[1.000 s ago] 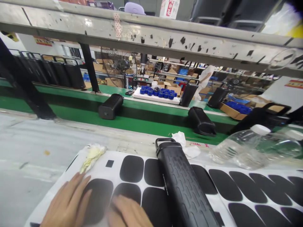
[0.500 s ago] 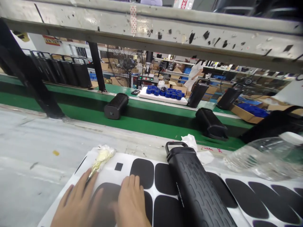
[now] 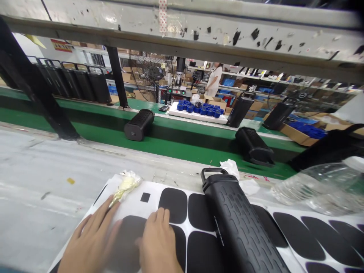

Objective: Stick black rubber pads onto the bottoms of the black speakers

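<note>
**Open way to the left of the hands, blocked to the right**

Past the right hand (image 3: 157, 244), a black ribbed cylinder (image 3: 241, 227) lies across the white sheet of black pads (image 3: 131, 201), barring any straight pass rightward; a clear plastic bottle (image 3: 315, 189) lies beyond it, with a crumpled tissue (image 3: 229, 168) at its handle end. Past the left hand (image 3: 89, 242), a hand could sweep over the grey table (image 3: 42, 163) as far as the green conveyor (image 3: 182, 142). A crumpled yellowish wrap (image 3: 126, 185) sits on the sheet's far edge. Black cylinders (image 3: 139, 125) lie on the conveyor, and a scuffed metal rail (image 3: 182, 36) spans overhead.
</note>
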The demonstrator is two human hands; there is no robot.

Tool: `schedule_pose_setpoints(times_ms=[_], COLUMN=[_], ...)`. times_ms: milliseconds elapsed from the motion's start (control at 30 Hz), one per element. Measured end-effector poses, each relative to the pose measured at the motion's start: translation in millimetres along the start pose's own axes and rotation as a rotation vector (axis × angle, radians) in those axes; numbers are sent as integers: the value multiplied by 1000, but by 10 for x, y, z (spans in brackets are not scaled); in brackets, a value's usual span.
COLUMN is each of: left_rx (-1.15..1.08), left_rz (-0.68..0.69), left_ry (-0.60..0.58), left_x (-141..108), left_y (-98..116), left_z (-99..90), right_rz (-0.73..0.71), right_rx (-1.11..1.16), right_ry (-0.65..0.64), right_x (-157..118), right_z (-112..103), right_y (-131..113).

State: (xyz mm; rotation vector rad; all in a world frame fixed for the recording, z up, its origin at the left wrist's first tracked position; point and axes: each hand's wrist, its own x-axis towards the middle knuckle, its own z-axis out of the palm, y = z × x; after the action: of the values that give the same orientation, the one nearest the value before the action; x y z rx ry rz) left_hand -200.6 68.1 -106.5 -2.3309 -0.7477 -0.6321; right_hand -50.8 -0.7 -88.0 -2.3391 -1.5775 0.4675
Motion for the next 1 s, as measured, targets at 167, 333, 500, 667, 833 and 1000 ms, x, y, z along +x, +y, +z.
schedule_pose_setpoints(times_ms=[167,333,500,667,833,1000], left_rx=[-16,-25,-29,-65,-114,-96], left_rz=[-61,-52,-95,-106,-151,-153], left_ry=[-44,-76,-69,-97,-124,-134], left_x=[-125,-224,-236,-300,-337,-285], left_y=[-2,-29,-37,-38,-38,-40], left_z=[92,163,192,249,267,206], right_rz=[-28,43,-63,-62,-154,-229], right_rx=[-42,-115,-99,-55,18,71], right_ry=[416,693,740,875,984,621], right_x=[-70,-54,-9,-29,-103,-251], right_z=[394,667,490,682,694,477], right_y=[0,-113,-64,-55,70,237])
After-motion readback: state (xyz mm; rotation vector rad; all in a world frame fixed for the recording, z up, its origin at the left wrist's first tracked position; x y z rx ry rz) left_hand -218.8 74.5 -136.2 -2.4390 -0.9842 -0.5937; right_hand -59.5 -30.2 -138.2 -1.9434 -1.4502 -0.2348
